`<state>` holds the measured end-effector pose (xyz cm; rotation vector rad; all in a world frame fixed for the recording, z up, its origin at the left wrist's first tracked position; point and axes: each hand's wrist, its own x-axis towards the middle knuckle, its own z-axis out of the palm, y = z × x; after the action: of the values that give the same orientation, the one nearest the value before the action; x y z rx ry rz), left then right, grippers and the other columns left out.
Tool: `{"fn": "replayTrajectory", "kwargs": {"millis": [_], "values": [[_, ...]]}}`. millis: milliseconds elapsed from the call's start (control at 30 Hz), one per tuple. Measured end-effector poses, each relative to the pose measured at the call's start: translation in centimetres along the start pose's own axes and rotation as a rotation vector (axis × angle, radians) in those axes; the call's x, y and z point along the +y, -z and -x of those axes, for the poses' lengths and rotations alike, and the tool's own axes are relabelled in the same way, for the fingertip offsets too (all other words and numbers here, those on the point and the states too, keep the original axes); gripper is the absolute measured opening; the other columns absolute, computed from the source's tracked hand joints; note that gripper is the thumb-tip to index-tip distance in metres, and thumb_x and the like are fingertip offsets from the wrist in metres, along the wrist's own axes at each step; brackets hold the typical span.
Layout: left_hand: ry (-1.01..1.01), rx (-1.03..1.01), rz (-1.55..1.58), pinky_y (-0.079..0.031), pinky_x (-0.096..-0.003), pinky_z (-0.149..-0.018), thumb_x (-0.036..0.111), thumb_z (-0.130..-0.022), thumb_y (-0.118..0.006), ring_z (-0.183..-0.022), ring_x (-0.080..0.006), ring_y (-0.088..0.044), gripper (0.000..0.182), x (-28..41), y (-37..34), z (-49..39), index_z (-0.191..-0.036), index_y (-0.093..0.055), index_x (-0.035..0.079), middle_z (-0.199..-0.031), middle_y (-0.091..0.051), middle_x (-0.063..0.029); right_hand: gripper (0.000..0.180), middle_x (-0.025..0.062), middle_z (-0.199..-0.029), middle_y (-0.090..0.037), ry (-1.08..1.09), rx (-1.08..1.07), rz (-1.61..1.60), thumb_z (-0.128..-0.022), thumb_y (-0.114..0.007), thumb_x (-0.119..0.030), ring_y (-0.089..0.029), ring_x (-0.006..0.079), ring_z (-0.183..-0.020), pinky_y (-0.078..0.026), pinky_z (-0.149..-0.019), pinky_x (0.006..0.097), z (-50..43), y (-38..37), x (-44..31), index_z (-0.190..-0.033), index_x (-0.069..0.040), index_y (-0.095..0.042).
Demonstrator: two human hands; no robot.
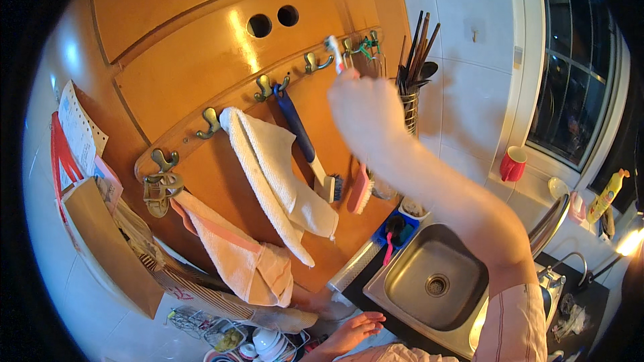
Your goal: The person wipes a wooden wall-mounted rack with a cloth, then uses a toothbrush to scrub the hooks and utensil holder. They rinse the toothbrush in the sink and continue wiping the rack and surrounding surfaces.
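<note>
My right hand (370,105) is raised in front of the wooden panel and closed around a toothbrush (334,51). The white brush head points up and sits close to the brass hooks of the rack (316,64); my fist covers most of the handle. Below and behind my forearm hangs a pink scrubbing brush (360,191), its upper part hidden. Low in the view, my left hand (359,329) holds nothing, fingers stretched out beside the dark counter edge near the steel sink (427,329).
A blue-handled brush (297,125), a cream towel (282,171) and a peach towel (241,256) hang along the rack. Chopsticks and utensils stand in a wire holder (411,110). A red mug (513,163) is by the window. Dishes (266,344) sit in a rack at bottom left.
</note>
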<state>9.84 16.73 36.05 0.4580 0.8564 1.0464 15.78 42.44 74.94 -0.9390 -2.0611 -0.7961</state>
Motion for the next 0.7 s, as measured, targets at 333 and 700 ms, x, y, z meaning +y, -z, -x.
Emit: {"fn": "replayTrajectory", "kwargs": {"millis": [333, 700], "values": [[-0.037, -0.035, 0.008, -0.040, -0.0322, -0.100, 0.011, -0.096, -0.049, -0.115, -0.0174, -0.050, 0.034, -0.7, 0.2, -0.5, -0.128, -0.046, 0.001, -0.127, -0.052, -0.0087, 0.008, 0.0052, -0.071, -0.062, 0.011, -0.130, 0.060, -0.073, -0.065, -0.009, -0.066, 0.0158, -0.066, -0.048, -0.047, 0.0277, -1.2, 1.3, -1.0, -0.079, -0.006, -0.069], [-0.192, -0.179, 0.108, -0.041, -0.0334, -0.093, 0.024, -0.093, -0.054, -0.111, -0.0176, -0.054, 0.038, -0.5, 0.2, 0.1, -0.126, -0.050, 0.004, -0.122, -0.057, -0.0071, 0.033, 0.0074, -0.087, -0.062, -0.066, -0.519, 0.193, -0.071, -0.064, -0.015, -0.041, 0.0074, -0.050, -0.025, -0.038, 0.0269, -6.8, 2.2, -3.7, -0.103, -0.005, -0.066]]}}
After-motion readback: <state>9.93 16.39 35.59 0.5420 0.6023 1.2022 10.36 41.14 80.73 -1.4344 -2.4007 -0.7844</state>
